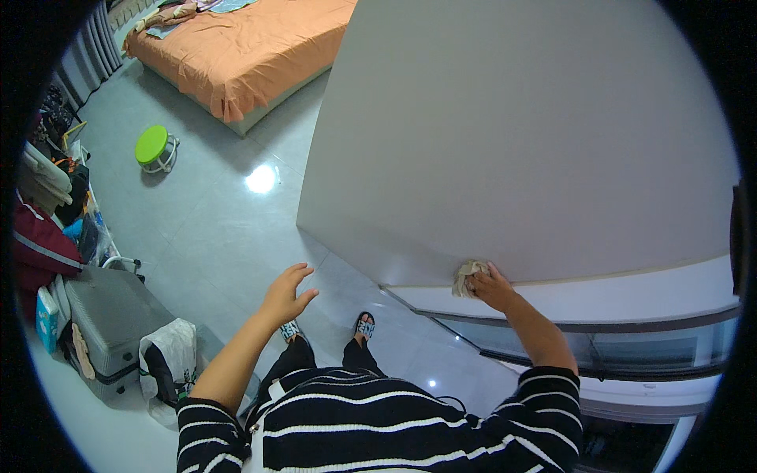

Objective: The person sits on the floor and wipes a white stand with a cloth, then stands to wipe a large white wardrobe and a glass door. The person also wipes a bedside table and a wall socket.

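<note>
My right hand (494, 289) holds a crumpled beige cloth (464, 281) against a large pale grey upright surface (505, 150), near its lower edge. Fingers are bunched over the cloth and partly hidden by it. Out over the floor to the left, my left hand (288, 299) is held in the air with thumb and fingers apart. Nothing is in it, and it touches nothing. Along the right, below the grey surface, runs a white ledge (607, 302) with a dark-framed glass window (631, 347) beside it.
A bed (244, 55) with an orange sheet stands at the far left. Nearer is a round green stool (152, 145) on the tiled floor (213, 213). A grey suitcase (118, 307), a white plastic bag (175, 351) and a dark red bag (39, 240) crowd the left side.
</note>
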### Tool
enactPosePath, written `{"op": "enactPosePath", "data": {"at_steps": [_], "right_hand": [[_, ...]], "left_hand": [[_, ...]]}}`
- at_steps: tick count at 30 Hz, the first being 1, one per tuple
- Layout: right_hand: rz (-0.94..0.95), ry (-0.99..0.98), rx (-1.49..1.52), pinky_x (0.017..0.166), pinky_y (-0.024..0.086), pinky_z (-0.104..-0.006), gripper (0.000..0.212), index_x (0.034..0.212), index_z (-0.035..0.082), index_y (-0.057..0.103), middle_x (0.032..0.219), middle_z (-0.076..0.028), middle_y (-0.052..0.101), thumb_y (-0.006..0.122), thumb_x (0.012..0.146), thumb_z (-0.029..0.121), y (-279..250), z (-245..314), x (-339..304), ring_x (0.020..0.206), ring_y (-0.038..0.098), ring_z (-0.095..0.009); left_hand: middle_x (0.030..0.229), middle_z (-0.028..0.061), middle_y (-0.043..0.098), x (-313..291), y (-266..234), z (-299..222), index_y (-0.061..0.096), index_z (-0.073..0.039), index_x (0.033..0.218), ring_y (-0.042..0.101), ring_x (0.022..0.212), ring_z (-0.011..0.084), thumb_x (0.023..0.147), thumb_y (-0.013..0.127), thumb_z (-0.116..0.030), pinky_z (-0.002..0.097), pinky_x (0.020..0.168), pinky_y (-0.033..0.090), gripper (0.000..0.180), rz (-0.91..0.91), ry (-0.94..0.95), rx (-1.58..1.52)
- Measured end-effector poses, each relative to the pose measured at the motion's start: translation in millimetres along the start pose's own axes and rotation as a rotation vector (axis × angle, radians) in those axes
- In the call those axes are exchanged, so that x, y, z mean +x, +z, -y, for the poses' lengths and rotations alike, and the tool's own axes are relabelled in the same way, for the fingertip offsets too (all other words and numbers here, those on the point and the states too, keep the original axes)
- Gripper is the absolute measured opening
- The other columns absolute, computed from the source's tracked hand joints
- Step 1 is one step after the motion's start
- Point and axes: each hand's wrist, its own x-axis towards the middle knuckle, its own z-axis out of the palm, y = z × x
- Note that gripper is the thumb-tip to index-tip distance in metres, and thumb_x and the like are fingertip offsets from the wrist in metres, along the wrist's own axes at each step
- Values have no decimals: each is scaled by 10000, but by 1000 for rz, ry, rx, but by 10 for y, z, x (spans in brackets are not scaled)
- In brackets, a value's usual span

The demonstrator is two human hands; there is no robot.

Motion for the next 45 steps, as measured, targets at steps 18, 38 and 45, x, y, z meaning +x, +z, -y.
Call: {"op": "enactPosePath", "data": {"at_steps": [18,38,45], "right_hand": [[-294,560,-188,1021,278,-607,557,1431,138,375,1406,-38,455,527,902,226,-2710,-1551,2353,1252,448,-245],[-1383,760,120,1121,202,-540,344,1168,123,615,1299,-150,529,658,849,244,-3810,-1798,1122,1273,439,-319],[-1515,987,-108,1110,227,-568,305,1180,144,549,1270,-174,520,575,883,211,-3700,-2270,1221,1250,448,-336]], "left_hand": [[1215,167,590,439,-364,-803,539,-41,1270,599,1077,287,845,689,-254,380,912,478,499,-206,224,-266],[1162,94,568,2301,-2407,-2046,503,-40,1247,564,1069,211,814,734,-264,357,874,486,540,-390,550,-878],[1247,241,519,3104,-2615,-2384,515,-30,1261,515,1145,426,619,766,-74,429,939,447,691,-711,955,-203]]}}
